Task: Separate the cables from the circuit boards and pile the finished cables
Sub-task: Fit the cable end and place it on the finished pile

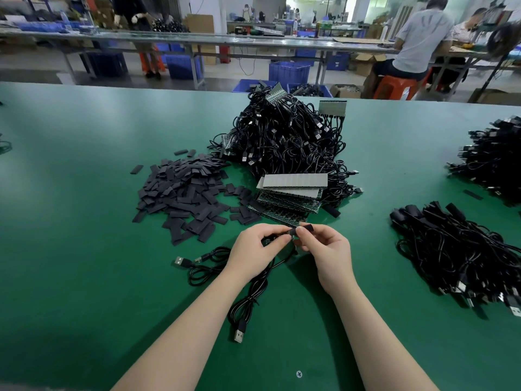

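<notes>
My left hand (258,249) pinches the end of a black USB cable (255,292) at the small board piece, low in the middle of the green table. My right hand (324,249) pinches a short black sleeve (306,228) at that same end. The cable trails down toward me, its USB plug (239,333) lying on the table. Just beyond my hands lies a stack of circuit board strips (290,193). Behind it rises a big heap of black cables still joined to boards (284,136). A pile of loose cables (456,258) lies to the right.
A spread of flat black sleeves (183,190) covers the table left of the boards. Two more USB cables (203,263) lie left of my left hand. Another cable pile (490,162) sits far right. People work at benches beyond the table's far edge (141,87).
</notes>
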Demonstrator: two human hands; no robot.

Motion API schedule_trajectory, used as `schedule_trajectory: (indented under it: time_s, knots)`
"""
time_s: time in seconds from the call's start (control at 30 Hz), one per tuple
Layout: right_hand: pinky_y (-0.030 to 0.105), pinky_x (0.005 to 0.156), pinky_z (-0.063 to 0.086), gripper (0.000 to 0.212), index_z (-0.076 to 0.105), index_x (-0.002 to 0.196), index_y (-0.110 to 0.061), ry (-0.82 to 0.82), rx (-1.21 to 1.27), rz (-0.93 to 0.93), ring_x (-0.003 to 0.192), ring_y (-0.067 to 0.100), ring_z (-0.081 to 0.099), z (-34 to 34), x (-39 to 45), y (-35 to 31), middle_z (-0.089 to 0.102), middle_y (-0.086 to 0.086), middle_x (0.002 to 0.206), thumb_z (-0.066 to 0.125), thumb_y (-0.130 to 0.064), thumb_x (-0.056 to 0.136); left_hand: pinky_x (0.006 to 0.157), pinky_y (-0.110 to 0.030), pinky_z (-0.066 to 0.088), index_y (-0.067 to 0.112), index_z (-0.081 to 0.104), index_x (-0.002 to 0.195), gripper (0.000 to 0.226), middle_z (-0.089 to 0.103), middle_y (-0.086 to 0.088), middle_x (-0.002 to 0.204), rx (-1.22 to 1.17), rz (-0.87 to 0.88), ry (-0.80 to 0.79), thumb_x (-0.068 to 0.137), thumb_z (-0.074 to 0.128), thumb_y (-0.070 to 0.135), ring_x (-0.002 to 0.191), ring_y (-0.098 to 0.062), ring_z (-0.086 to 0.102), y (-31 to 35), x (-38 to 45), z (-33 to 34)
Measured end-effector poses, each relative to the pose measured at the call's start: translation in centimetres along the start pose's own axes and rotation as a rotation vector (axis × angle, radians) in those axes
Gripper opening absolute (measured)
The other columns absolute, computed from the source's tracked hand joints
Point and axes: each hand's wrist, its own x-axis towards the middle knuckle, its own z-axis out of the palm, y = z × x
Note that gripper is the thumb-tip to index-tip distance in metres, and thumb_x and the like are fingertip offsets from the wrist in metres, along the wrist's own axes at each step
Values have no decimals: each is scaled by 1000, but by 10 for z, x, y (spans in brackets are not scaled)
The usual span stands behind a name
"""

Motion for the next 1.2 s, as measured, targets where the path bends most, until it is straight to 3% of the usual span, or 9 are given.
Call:
schedule_trajectory:
  time_s: [0.2, 0.37, 0.57, 0.7, 0.83, 0.93, 1.03, 1.1, 1.2]
  knots:
    - [19, 60, 52, 9, 77, 81, -16, -19, 19, -2, 63, 11, 63, 0, 0, 0, 73, 5, 74, 76, -7, 84, 84, -6, 42, 53, 68, 97, 18, 68, 29, 101, 2, 1, 14, 85, 68, 40, 100, 11, 59, 2, -1, -1]
    - [20, 60, 52, 9, 77, 82, -17, -15, -19, -6, 60, 12, 60, 1, 1, 2, 71, 6, 72, 77, -8, 84, 87, -13, 45, 67, 62, 89, 28, 66, 31, 101, 24, -5, 12, 85, 68, 39, 100, 11, 58, 4, -1, -1]
    - [19, 60, 51, 8, 77, 86, -15, -39, -47, -10, 58, 8, 60, 1, 1, 2, 71, 2, 69, 77, -7, 84, 91, -18, 47, 40, 72, 106, 22, 70, 26, 102, -36, -53, -15, 84, 73, 34, 101, 11, 60, 2, -1, -2]
    - [16, 59, 50, 7, 76, 87, -12, -97, -101, -26, 58, 4, 61, 3, 0, 1, 70, -4, 65, 76, -6, 85, 92, -23, 50, 35, 73, 109, 30, 72, 21, 98, -87, -70, -6, 79, 77, 32, 97, 7, 64, 4, -2, -3]
    - [17, 64, 51, 7, 77, 87, -17, -104, -157, -34, 65, 4, 64, 2, 0, 1, 73, -5, 71, 77, -10, 85, 97, -25, 47, 42, 69, 112, 38, 74, 15, 94, -90, -115, 22, 76, 80, 37, 97, 4, 64, 6, -5, -4]
    - [21, 65, 52, 10, 77, 83, -21, -92, -158, -34, 66, 8, 63, 1, 0, 3, 73, -4, 72, 77, -12, 86, 89, -26, 50, 41, 69, 110, 33, 73, 17, 97, 101, -89, 37, 79, 73, 47, 95, 5, 63, 11, -6, -3]
    - [20, 63, 52, 10, 77, 82, -20, -76, -128, -31, 63, 8, 63, 1, 1, 4, 73, -2, 72, 77, -11, 86, 70, -27, 50, 43, 70, 105, 31, 71, 15, 93, 611, -15, 107, 82, 59, 60, 87, -5, 63, 19, -6, -1]
    - [19, 62, 52, 9, 77, 84, -18, -62, -112, -30, 61, 8, 63, 1, 2, 5, 73, 0, 72, 77, -10, 86, 67, -27, 51, 46, 70, 104, 31, 71, 15, 89, 618, -46, 109, 81, 58, 64, 83, -5, 62, 22, -4, -3]
    - [19, 62, 52, 10, 77, 83, -20, -40, -92, -21, 62, 11, 63, 0, 3, 6, 73, 3, 73, 77, -11, 86, 81, -26, 53, 42, 68, 114, 29, 71, 17, 103, 363, -103, -39, 86, 64, 47, 93, 0, 63, 21, -3, -9]
